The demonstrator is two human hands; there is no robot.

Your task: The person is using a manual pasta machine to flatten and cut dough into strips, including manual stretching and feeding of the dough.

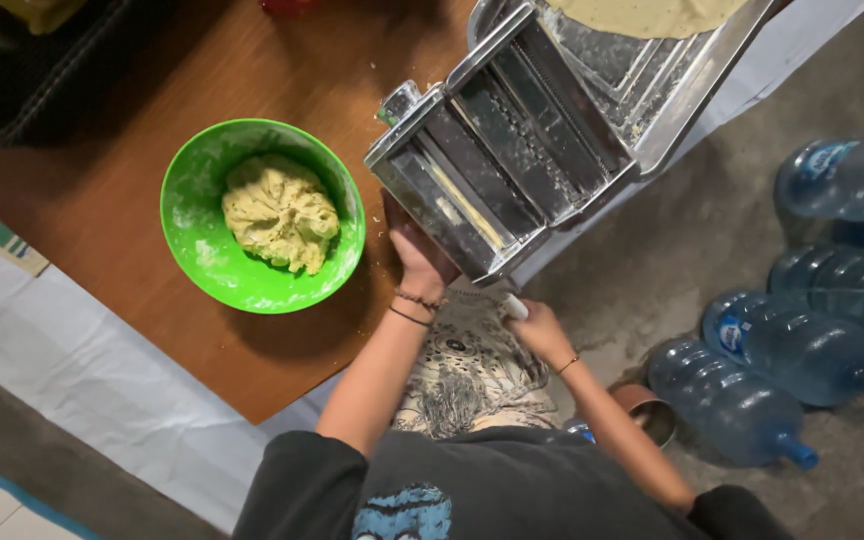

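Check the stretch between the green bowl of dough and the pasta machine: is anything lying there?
In the head view, only bare wooden table separates the green bowl from the pasta machine, apart from faint flour specks.

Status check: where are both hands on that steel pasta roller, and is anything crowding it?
Left hand braced against the shiny steel pasta roller. Right hand gripping its white crank handle. Flat dough sheet on top; green plastic bowl of dough alongside, apart.

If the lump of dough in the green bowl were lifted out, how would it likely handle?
The dough lump looks soft and creased, so it would probably sag and stretch rather than stay stiff. Its rough, floury surface suggests slightly tacky, not slippery. Resting in the green bowl, it seems unlikely to roll.
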